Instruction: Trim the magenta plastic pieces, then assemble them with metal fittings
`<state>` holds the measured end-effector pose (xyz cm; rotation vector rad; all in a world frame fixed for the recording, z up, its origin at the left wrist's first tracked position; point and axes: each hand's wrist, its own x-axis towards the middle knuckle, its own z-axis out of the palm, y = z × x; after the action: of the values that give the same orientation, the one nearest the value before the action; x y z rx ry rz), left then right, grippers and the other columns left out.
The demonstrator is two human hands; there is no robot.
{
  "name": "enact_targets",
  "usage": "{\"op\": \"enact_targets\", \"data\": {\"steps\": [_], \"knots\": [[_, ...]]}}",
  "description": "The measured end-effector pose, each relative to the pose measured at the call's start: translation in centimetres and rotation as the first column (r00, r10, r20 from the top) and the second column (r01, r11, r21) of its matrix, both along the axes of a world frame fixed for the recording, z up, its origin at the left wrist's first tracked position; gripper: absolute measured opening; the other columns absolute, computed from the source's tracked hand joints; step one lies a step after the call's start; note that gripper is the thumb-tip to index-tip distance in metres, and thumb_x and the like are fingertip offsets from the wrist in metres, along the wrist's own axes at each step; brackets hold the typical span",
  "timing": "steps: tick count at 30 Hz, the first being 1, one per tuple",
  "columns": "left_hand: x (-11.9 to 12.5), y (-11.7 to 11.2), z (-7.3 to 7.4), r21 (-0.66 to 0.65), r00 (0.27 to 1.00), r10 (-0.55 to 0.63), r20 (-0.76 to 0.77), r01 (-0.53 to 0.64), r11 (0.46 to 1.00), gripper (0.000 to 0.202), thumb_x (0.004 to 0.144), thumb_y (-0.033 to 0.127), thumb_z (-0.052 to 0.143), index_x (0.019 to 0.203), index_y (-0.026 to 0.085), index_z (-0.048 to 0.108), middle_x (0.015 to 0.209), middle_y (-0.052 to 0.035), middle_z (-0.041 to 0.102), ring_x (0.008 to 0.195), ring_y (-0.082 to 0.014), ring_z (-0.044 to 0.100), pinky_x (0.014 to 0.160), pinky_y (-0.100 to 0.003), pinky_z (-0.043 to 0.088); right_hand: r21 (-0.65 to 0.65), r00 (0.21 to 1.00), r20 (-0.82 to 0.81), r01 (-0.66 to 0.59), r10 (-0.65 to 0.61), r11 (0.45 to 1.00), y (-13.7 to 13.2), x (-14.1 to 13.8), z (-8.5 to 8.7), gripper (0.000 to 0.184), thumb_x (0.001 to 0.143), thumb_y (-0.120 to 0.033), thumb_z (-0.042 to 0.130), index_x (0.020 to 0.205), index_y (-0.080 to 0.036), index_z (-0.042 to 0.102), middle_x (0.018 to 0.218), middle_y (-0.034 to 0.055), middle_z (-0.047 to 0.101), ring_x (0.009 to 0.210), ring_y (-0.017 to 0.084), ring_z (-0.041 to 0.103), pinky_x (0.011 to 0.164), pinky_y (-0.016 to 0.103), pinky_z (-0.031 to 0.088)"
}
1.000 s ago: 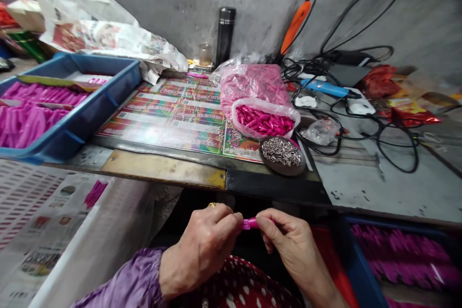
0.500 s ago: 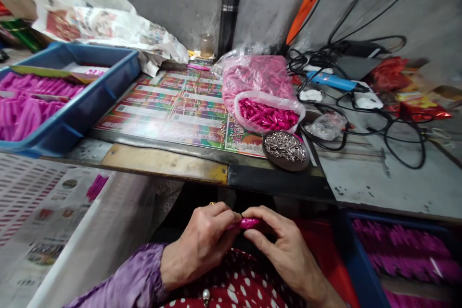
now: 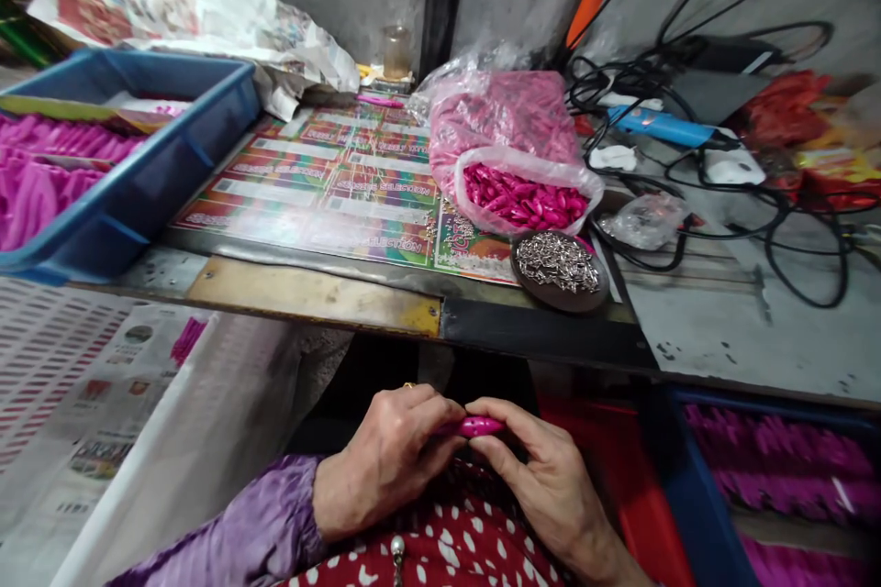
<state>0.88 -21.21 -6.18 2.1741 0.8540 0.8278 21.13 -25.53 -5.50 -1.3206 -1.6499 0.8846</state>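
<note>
Between my two hands, over my lap, is a small glossy pink plastic piece (image 3: 480, 426) with tiny dark holes along its side. My left hand (image 3: 392, 459) is closed on its left end, which the fingers hide. At its right end, the thumb and forefinger of my right hand (image 3: 543, 477) pinch it. Beyond the hands, on the table edge, a dark round dish (image 3: 597, 293) holds many small silvery metal bits (image 3: 557, 261). Behind the dish lies a clear plastic bag (image 3: 474, 110) full of similar pink pieces (image 3: 523, 197), its mouth facing me.
A blue tray (image 3: 185, 156) of pink pieces stands at left on the table. Another blue tray (image 3: 716, 514) sits low at right. A white basket (image 3: 61, 339) lined with newspaper is below left. Black cables (image 3: 771, 202), a blue tool (image 3: 661, 126) and a dark flask (image 3: 444, 0) lie farther back.
The view has tilted down slightly and shifted. The pink piece stays between both hands and now shows its small holes more clearly.
</note>
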Motion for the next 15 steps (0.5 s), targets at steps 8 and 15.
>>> {"op": "enact_targets", "data": {"steps": [8,15], "knots": [[0.34,-0.38,0.1,0.042,1.0,0.002,-0.025,-0.001,0.999,0.017,0.098,0.02,0.055,0.093,0.013,0.069,0.077,-0.0045,0.069,0.063,-0.014,0.064,0.057,-0.023,0.045,0.013,0.998,-0.015,-0.055,0.055,0.998,-0.23,0.26,0.33,0.013,0.094,-0.019,0.066,0.103,-0.024,0.073,0.093,-0.0017,0.077,0.08,0.013,0.073,0.076,0.014,0.056],[0.42,-0.49,0.24,0.086,0.998,0.006,-0.064,0.0,0.996,0.024,0.102,0.025,0.049,0.093,0.014,0.069,0.076,-0.0044,0.069,0.062,-0.0131,0.064,0.058,-0.023,0.047,-0.062,0.998,-0.052,-0.027,0.023,0.998,-0.33,0.21,0.22,0.01,0.09,-0.019,0.07,0.097,-0.024,0.077,0.089,-0.0028,0.078,0.075,0.012,0.074,0.073,0.012,0.056]]}}
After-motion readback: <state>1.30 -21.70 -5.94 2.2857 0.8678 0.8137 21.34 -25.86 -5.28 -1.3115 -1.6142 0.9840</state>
